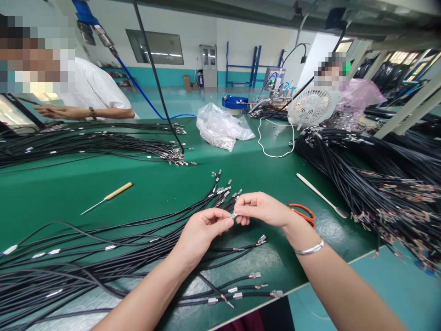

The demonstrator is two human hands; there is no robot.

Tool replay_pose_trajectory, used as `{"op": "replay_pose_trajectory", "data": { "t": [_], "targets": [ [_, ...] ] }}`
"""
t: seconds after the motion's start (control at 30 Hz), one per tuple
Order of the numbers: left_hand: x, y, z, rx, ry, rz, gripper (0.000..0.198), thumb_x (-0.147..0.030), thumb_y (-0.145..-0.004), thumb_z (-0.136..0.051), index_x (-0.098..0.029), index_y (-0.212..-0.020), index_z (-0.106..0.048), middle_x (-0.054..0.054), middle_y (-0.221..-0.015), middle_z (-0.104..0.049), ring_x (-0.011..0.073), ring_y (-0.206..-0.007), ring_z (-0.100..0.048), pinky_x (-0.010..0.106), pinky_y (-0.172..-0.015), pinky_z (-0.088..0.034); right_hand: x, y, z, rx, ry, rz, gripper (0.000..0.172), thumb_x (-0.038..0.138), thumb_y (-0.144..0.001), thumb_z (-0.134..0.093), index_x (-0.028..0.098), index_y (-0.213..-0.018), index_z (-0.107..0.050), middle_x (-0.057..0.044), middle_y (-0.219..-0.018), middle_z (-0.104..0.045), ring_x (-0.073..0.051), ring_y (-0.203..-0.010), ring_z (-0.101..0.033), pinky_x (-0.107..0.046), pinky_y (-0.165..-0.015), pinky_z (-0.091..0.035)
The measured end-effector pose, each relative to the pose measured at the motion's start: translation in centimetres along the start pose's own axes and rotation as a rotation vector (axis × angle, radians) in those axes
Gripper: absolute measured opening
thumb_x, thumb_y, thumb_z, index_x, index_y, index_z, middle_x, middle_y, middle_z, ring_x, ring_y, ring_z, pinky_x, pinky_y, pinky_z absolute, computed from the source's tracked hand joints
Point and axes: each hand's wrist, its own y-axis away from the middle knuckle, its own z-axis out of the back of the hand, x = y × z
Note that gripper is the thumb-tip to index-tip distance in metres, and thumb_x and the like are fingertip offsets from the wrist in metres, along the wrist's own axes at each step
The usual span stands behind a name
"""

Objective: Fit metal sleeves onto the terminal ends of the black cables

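Note:
My left hand and my right hand meet above a green work mat, their fingertips pinching a small metal crimp terminal. Loose black cables with metal terminals fan out beneath both hands, their ends spreading towards the far side of my fingers. Just past my right hand lie orange-handled scissors. A silver bangle circles my right wrist. Any cable behind the pinched terminal is hard to pick out.
Large black cable bundles lie at left and right. A wooden-handled awl, white-handled spatula, plastic bag of terminals and white fan share the bench. A co-worker's hand is at far left.

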Motion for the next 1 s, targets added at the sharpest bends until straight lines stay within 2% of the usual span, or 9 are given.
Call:
{"op": "replay_pose_trajectory", "data": {
  "t": [0.13,0.23,0.33,0.4,0.47,0.57,1.0],
  "targets": [
    [-0.1,0.1,0.0,0.000,-0.004,-0.014,0.016,-0.028,-0.064,-0.072,-0.016,-0.074,-0.068,0.001,-0.067,-0.063,0.0099,-0.059,-0.051,0.021,-0.055,-0.041,0.0,-0.1,-0.2,-0.027,-0.017,-0.024,0.028,0.039,-0.081,-0.064,0.012,-0.078,-0.059,-0.004,-0.072,-0.062,-0.012,-0.064,-0.058,-0.024,-0.062,-0.048],
    [-0.2,0.1,-0.2,-0.045,0.003,-0.037,0.019,-0.028,-0.063,-0.071,-0.016,-0.077,-0.068,0.001,-0.066,-0.063,0.0108,-0.059,-0.052,0.021,-0.054,-0.041,0.0,-0.2,-0.6,-0.124,0.035,-0.001,0.027,0.040,-0.079,-0.065,0.014,-0.084,-0.058,-0.003,-0.073,-0.062,-0.014,-0.064,-0.057,-0.026,-0.063,-0.048],
    [-0.2,0.0,-0.4,-0.168,0.016,-0.075,0.018,-0.028,-0.062,-0.070,-0.015,-0.074,-0.067,-0.001,-0.060,-0.060,0.0097,-0.055,-0.049,0.021,-0.052,-0.041,0.1,-0.5,-1.6,-0.346,0.302,0.207,0.015,0.032,-0.080,-0.065,0.019,-0.085,-0.059,-0.003,-0.081,-0.060,-0.017,-0.075,-0.058,-0.030,-0.070,-0.048],
    [-0.2,-0.1,-0.4,-0.244,0.045,-0.111,0.016,-0.027,-0.061,-0.069,-0.015,-0.072,-0.066,-0.001,-0.060,-0.060,0.0094,-0.055,-0.049,0.021,-0.053,-0.041,0.1,-0.6,-2.3,-0.439,0.521,0.377,0.004,0.025,-0.083,-0.061,0.021,-0.085,-0.062,-0.004,-0.087,-0.060,-0.019,-0.082,-0.057,-0.031,-0.075,-0.046],
    [-0.2,-0.2,-0.4,-0.292,0.073,-0.153,0.014,-0.026,-0.062,-0.068,-0.015,-0.071,-0.066,-0.001,-0.062,-0.061,0.0099,-0.057,-0.051,0.021,-0.055,-0.042,0.1,-0.8,-3.0,-0.443,0.651,0.484,0.011,0.018,-0.086,-0.056,0.022,-0.092,-0.064,-0.005,-0.090,-0.061,-0.019,-0.085,-0.057,-0.032,-0.077,-0.046],
    [-0.2,-0.2,-0.2,-0.339,0.075,-0.204,0.012,-0.026,-0.063,-0.067,-0.016,-0.070,-0.066,0.001,-0.066,-0.063,0.0112,-0.060,-0.053,0.022,-0.056,-0.043,-0.1,-1.0,-3.6,-0.426,0.714,0.560,0.023,0.013,-0.087,-0.051,0.024,-0.103,-0.063,-0.006,-0.094,-0.061,-0.020,-0.088,-0.057,-0.033,-0.080,-0.046],
    [0.0,0.0,-0.1,-0.360,0.039,-0.202,0.010,-0.024,-0.066,-0.065,-0.016,-0.072,-0.067,0.002,-0.072,-0.065,0.0133,-0.066,-0.057,0.023,-0.060,-0.045,-1.0,-0.5,-3.0,-0.366,0.954,0.618,0.044,0.004,-0.086,-0.044,0.030,-0.120,-0.054,-0.004,-0.104,-0.059,-0.020,-0.092,-0.054,-0.036,-0.080,-0.045]
  ]
}}
